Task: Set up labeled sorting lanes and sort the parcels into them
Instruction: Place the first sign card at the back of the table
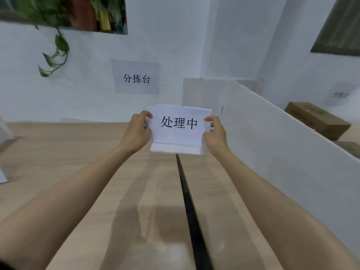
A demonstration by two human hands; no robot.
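A folded white paper label [178, 131] printed with 处理中 stands upright on the wooden table [81, 160], its folded foot flat on the top near the far end. My left hand [137, 131] grips its left edge with curled fingers. My right hand [214, 134] pinches its right edge the same way. A black strip [188, 201] runs along the table from the label's foot toward me, dividing the top into two lanes.
A white partition board [272, 145] walls the table's right side. Behind it sit brown cardboard boxes [317, 118]. A paper sign reading 分拣台 [136, 77] is stuck on the wall ahead. A green vine [56, 53] hangs at upper left.
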